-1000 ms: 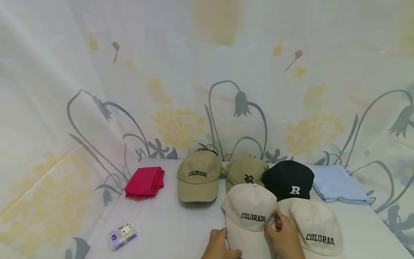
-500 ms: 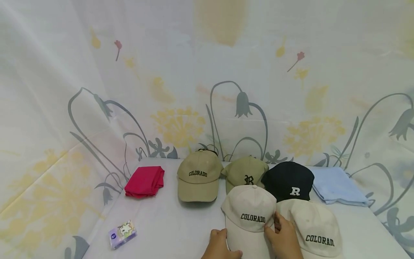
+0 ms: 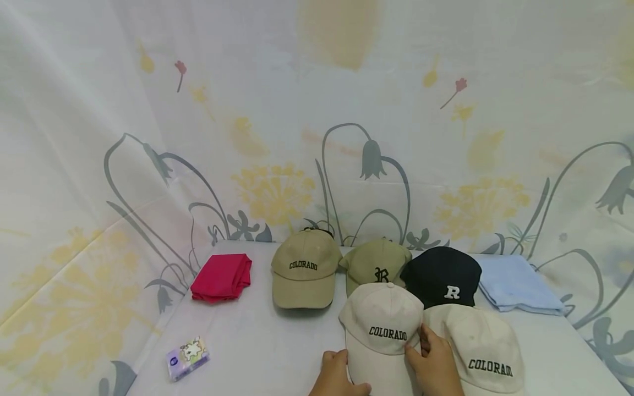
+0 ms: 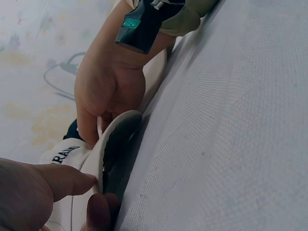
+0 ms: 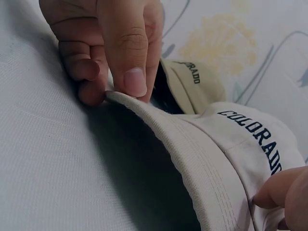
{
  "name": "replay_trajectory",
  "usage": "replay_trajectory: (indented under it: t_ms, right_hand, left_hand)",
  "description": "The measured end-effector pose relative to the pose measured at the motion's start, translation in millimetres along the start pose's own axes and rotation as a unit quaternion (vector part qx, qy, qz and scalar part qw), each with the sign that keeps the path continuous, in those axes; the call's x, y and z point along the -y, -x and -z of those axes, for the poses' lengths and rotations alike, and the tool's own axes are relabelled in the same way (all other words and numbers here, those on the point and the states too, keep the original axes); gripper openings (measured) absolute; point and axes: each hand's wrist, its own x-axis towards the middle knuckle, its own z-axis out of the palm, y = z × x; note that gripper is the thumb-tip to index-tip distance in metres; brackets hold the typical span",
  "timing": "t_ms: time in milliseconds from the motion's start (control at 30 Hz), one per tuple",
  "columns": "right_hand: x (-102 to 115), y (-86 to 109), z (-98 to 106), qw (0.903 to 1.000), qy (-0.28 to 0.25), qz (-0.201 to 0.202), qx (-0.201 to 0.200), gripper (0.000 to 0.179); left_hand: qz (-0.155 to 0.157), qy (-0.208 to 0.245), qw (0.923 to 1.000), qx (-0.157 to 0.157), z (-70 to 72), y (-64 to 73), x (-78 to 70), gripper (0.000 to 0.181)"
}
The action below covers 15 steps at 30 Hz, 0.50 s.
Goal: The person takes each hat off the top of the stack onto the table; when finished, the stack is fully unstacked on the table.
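A cream baseball cap lettered COLORADO lies at the front of the white table, brim toward me. My left hand pinches the left edge of its brim, thumb on top and fingertips below, as the right wrist view shows that left hand closely. At the cap's right side my right hand grips where brim meets crown; its thumb presses there in the right wrist view. Close by on the right is a second cream COLORADO cap, partly hidden behind the right hand.
Behind stand a khaki COLORADO cap, an olive cap and a black R cap. Folded red cloth lies left, light-blue cloth right. A small purple packet sits front left. A floral curtain closes the back.
Both hands keep their hold on the cream cap, which stays practically in place. The head view has shifted only slightly.
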Motion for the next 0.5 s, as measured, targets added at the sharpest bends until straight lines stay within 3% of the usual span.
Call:
replay_trajectory:
  t_ms: [267,500]
  right_hand:
    - [1.8,-0.3,-0.6,0.9994,-0.01,-0.033,0.004,0.073]
    - [10.2,3.2,2.8,0.9968,-0.025,-0.075,-0.012,0.076]
  left_hand:
    - [0.002,0.013,0.9999,0.011,5.7,2.9,2.3,0.073]
    - [0.028,0.022,0.9986,0.038,12.1,4.2,1.7,0.073]
